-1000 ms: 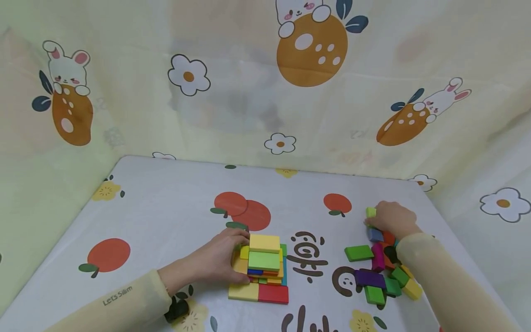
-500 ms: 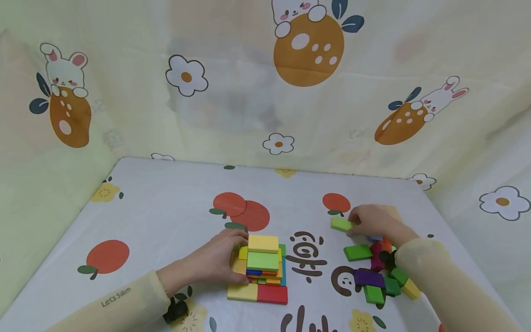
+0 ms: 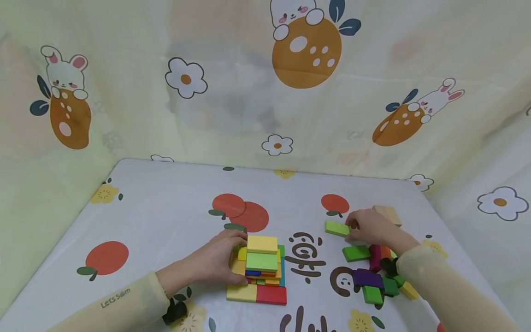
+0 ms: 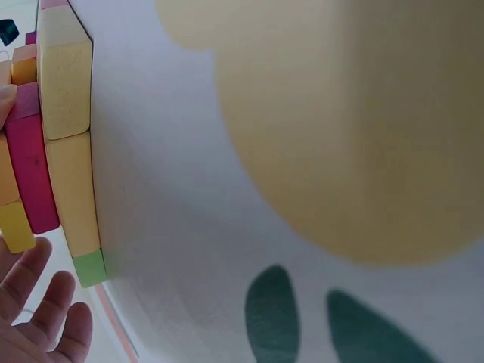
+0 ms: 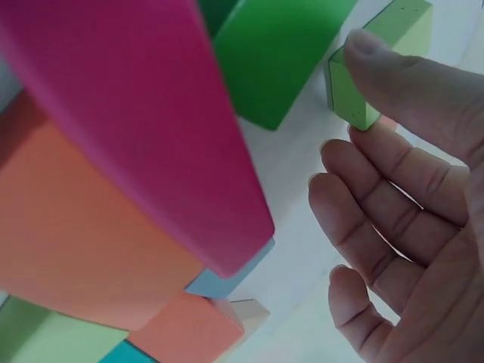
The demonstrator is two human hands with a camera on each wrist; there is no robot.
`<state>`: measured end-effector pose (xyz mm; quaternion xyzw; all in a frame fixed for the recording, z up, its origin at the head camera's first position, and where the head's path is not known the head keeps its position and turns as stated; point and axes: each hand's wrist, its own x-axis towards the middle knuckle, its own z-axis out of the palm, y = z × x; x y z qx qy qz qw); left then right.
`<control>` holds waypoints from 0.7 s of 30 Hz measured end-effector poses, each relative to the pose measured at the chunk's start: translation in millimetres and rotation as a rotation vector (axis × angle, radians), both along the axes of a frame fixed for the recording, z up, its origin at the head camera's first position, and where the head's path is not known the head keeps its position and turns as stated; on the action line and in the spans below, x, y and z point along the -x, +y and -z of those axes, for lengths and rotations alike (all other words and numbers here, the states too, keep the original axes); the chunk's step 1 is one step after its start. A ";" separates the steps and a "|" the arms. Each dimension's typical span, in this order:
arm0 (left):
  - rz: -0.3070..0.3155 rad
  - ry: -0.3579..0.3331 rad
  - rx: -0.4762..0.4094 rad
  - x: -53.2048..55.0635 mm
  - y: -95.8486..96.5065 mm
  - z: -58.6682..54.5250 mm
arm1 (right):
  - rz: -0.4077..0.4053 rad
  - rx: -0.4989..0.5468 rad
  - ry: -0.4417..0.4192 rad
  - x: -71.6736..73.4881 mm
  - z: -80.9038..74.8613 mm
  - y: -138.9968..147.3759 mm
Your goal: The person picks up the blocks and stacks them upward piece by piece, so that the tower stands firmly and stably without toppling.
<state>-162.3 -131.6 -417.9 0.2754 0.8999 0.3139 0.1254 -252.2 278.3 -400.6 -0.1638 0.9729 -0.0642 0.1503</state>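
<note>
A layered stack of coloured wooden blocks (image 3: 262, 262) stands mid-table, a pale yellow block (image 3: 262, 244) on top and a red one (image 3: 271, 295) at its base. My left hand (image 3: 221, 258) holds the stack from its left side, thumb at the front and fingers towards the back. In the left wrist view, the lower fingers (image 4: 47, 310) hang beside the blocks. Towards the right, my right hand (image 3: 367, 226) pinches one end of a light green block (image 3: 336, 228) between thumb and index finger. Its other fingers curl loosely, as the right wrist view shows.
Loose blocks lie right of the stack: a green one (image 3: 356, 253), a magenta one (image 3: 375, 258), a purple one (image 3: 367, 278) and several others, partly under my right forearm. A plain wood block (image 3: 387, 215) sits behind my right hand. A printed curtain (image 3: 232, 101) rises behind the table.
My right hand has drawn the light green block leftward and slightly nearer, away from the pile, uncovering the plain wood block. My left hand stays on the stack.
</note>
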 end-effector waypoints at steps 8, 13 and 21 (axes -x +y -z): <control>-0.003 0.003 0.004 -1.1 0.7 1.1 | 0.001 0.010 0.040 -5.4 -3.5 -6.8; -0.015 -0.007 0.002 -0.4 0.1 1.1 | -0.047 0.071 0.142 -20.0 -28.4 -31.4; -0.003 0.011 -0.003 -0.3 -0.3 1.7 | -0.328 0.155 0.377 -77.7 -69.8 -103.1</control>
